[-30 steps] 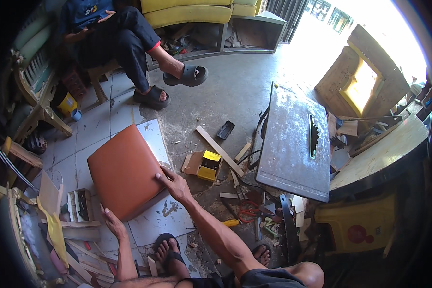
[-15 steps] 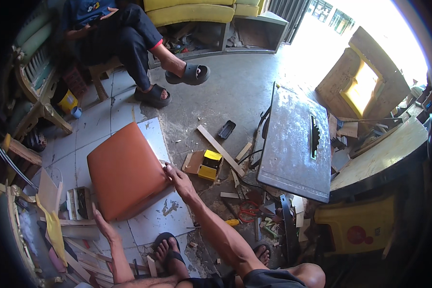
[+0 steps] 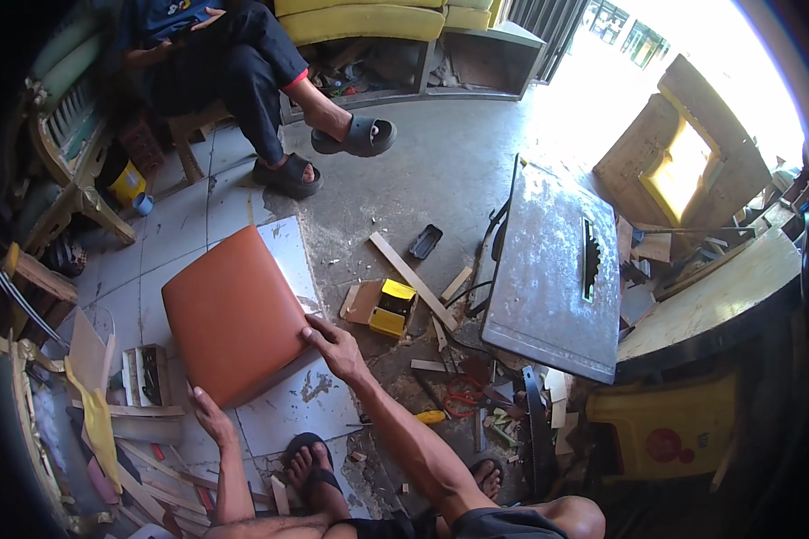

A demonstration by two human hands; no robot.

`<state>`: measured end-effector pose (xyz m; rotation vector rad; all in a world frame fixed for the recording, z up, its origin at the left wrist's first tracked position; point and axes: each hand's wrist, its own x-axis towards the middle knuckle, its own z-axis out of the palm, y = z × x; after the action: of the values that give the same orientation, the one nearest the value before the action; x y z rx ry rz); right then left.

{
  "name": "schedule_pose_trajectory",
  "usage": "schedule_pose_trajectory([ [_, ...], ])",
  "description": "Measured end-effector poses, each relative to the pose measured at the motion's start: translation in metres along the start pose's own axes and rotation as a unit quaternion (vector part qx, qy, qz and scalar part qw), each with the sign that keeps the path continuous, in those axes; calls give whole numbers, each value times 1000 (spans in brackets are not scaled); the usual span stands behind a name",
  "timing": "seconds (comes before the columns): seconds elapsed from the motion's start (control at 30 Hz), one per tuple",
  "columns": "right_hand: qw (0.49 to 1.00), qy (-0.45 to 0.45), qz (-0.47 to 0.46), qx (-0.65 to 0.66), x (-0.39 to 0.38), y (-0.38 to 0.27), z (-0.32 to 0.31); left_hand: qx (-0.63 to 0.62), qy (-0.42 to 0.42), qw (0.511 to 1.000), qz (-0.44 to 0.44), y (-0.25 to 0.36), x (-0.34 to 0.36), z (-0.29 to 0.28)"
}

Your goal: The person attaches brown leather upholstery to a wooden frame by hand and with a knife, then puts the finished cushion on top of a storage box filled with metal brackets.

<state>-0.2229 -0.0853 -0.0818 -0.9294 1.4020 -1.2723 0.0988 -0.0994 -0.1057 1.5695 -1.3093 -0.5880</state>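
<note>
A box-shaped padded stool (image 3: 234, 314), covered in smooth orange-brown material, stands tilted between my two hands over the white tiles. My right hand (image 3: 334, 349) grips its right side, with the thumb and fingers against the lower edge. At the near-left corner my left hand (image 3: 211, 417) holds the side, its fingers partly hidden by the stool. The underside of the stool is out of sight.
A table saw (image 3: 548, 278) with an exposed blade stands to the right. Offcuts, a hand saw (image 3: 539, 422), a yellow-handled screwdriver (image 3: 431, 417) and an open box (image 3: 391, 308) litter the floor. Another person (image 3: 234, 81) sits at the far left. Wood strips lie at near left.
My left hand has shifted slightly up and to the right along the stool's near corner. The right hand has curled more around its side, and the stool has turned a little.
</note>
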Motion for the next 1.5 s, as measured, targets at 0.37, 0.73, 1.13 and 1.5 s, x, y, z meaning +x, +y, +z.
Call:
schedule_pose_trajectory([
  [0.37, 998, -34, 40, 29, -3, -3, -3, -101, -15, 995, -17, 31, -16, -2],
  [0.73, 1000, -22, 17, 1, -4, -3, 1, -116, -29, 991, -63, 31, -22, -3],
  [1.13, 999, -30, 25, -4, -8, -11, 5, -163, -4, 985, -62, 72, -22, -11],
  [1.5, 990, 97, 76, -73, -37, 15, -86, -173, -83, 981, -3, 108, -5, -28],
])
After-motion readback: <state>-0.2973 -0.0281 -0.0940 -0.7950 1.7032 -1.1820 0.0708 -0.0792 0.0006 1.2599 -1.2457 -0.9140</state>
